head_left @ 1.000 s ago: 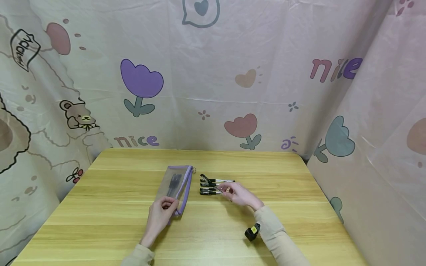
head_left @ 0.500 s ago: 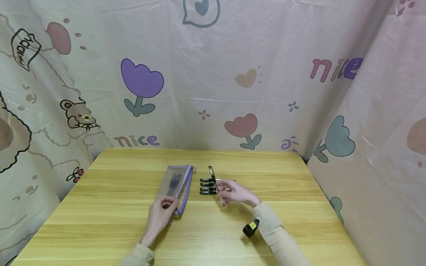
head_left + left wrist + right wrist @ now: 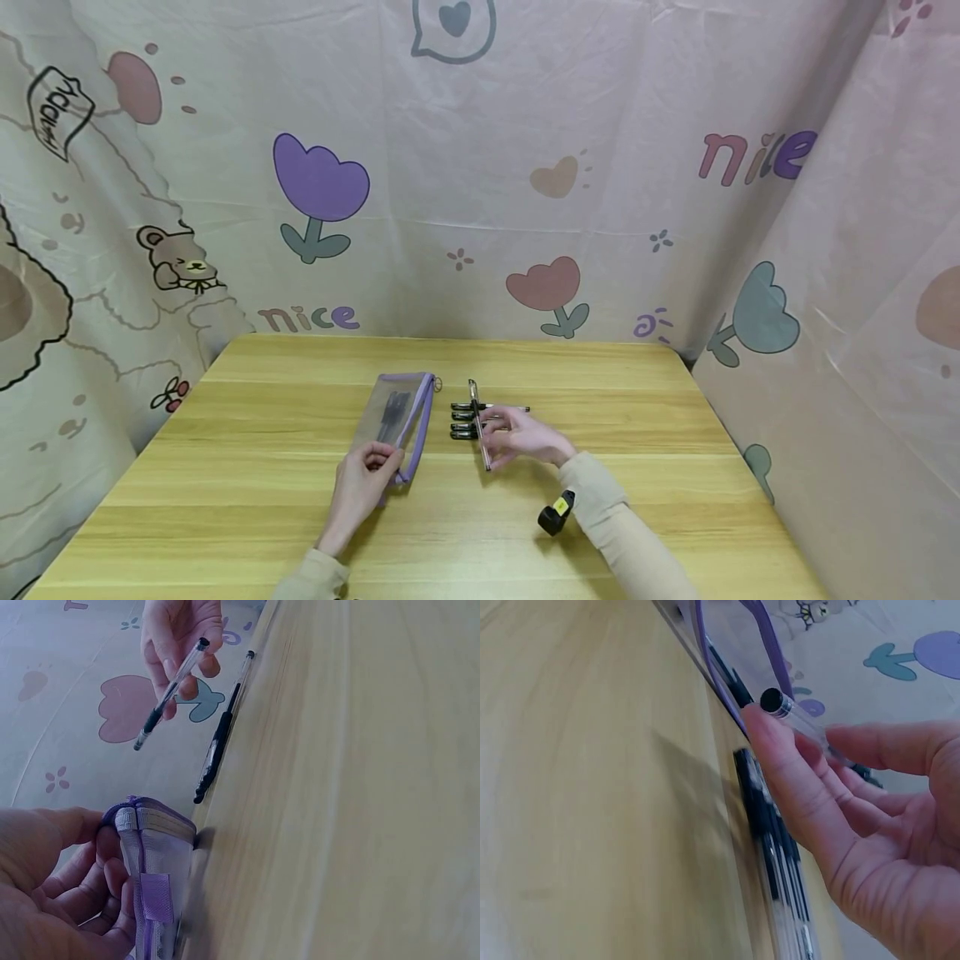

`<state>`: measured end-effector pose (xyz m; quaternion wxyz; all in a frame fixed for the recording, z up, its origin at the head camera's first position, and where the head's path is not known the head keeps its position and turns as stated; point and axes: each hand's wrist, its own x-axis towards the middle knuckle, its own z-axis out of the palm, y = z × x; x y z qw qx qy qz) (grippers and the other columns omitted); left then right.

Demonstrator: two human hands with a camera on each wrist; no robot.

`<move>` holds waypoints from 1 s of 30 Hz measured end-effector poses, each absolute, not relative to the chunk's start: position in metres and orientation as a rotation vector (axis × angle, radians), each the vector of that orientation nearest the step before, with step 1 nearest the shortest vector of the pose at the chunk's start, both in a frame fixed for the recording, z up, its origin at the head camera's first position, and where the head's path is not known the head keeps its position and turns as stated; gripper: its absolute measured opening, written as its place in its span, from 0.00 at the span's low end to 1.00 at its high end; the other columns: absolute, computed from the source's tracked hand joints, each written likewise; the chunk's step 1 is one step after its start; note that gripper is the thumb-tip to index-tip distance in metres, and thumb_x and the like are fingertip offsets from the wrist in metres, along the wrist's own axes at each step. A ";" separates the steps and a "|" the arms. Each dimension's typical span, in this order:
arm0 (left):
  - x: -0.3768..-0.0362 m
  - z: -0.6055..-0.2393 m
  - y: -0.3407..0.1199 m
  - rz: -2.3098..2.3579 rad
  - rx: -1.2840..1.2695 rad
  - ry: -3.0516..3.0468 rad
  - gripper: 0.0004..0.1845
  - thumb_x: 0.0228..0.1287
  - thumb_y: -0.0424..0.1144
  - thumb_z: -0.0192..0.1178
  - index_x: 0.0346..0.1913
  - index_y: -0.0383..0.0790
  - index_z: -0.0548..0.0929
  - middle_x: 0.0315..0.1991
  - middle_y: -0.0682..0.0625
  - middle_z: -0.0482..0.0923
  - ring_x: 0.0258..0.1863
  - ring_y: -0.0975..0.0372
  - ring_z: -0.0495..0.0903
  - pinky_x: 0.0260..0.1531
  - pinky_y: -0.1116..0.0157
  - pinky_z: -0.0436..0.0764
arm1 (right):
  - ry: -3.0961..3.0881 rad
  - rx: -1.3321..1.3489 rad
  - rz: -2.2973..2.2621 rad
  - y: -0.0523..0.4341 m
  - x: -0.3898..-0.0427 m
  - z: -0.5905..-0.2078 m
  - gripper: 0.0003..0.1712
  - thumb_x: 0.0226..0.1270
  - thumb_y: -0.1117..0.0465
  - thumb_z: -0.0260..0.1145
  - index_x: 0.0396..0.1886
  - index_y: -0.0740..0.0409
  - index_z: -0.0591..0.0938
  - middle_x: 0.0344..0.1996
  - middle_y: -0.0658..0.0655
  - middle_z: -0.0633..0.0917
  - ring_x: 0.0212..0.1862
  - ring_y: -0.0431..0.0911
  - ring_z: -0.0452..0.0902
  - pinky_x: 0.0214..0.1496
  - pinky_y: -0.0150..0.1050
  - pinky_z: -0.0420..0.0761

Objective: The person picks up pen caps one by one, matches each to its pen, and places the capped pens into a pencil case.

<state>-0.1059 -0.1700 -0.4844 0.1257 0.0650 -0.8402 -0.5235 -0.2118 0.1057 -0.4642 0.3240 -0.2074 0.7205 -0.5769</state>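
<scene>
Pen number whatever is up off the table now, pinched in our right hand with the barrel pointing away from us, so it lines up lengthwise with the pouch opening instead of lying crosswise like the rest. Nearest to us, our left hand grips the near end of the mesh pencil pouch, thumb and fingers around the purple edge, which looks like it's there to pin the thing down and hold the mouth spread. A few dark pens already show through the mesh. Just past the right hand, the remaining pens sit in a tidy row beside the pouch, close enough to grab one at a time. Behind it all hangs the cartoon curtain.
</scene>
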 end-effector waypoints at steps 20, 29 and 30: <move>-0.105 -0.482 -0.168 -1.540 0.186 -2.433 0.08 0.65 0.37 0.68 0.36 0.34 0.85 0.27 0.47 0.87 0.22 0.74 0.76 0.28 0.74 0.76 | 1.647 -0.322 -1.692 0.051 -0.213 -0.476 0.38 0.68 0.76 0.59 0.74 0.72 0.54 0.49 0.70 0.81 0.32 0.49 0.85 0.41 0.41 0.89; -0.106 -0.483 -0.167 -1.548 0.180 -2.434 0.08 0.65 0.37 0.68 0.36 0.34 0.85 0.27 0.46 0.87 0.22 0.74 0.76 0.27 0.74 0.75 | 1.665 -0.249 -1.736 0.017 -0.215 -0.477 0.33 0.66 0.77 0.61 0.68 0.71 0.59 0.41 0.68 0.84 0.26 0.47 0.85 0.36 0.37 0.88; -0.106 -0.483 -0.167 -1.550 0.178 -2.433 0.08 0.65 0.37 0.68 0.36 0.34 0.85 0.27 0.46 0.87 0.21 0.73 0.76 0.27 0.74 0.75 | 1.666 -0.238 -1.736 0.013 -0.215 -0.477 0.33 0.66 0.77 0.61 0.68 0.71 0.59 0.42 0.70 0.85 0.26 0.47 0.86 0.36 0.36 0.88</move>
